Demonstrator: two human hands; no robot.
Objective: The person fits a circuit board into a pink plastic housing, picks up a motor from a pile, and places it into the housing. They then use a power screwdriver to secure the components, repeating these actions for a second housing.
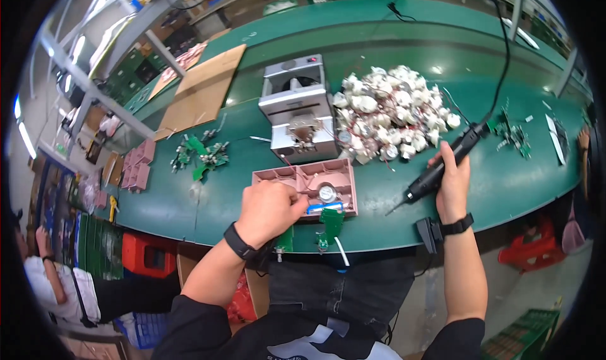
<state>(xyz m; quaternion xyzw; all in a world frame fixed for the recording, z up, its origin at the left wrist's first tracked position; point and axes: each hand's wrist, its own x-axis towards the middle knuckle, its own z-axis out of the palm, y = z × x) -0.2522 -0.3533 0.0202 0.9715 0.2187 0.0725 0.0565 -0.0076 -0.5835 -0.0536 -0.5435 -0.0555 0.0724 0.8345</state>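
A pink plastic tray-like housing (351, 182) lies in front of me with its compartments facing up. In it sit a round silver-topped part (327, 193) and a blue cylinder (324, 208). A small green circuit board (331, 219) hangs at the housing's near edge, beside a short white strip (342, 251). My left hand (268, 213) is at the housing's left half, fingers pinched; whatever is between them is hidden. Under it another green board (285, 239) partly shows. My right hand (453, 186) grips a black corded electric screwdriver (445, 165), its bit slanting down to the left, apart from the housing.
Behind the housing stands a silver screw feeder (303, 111). White motors with red wires (391, 107) are heaped to its right. Green boards (199, 153) and stacked pink housings (136, 164) lie left; a wooden panel (202, 95) lies behind. The screwdriver's cord (505, 63) hangs from above.
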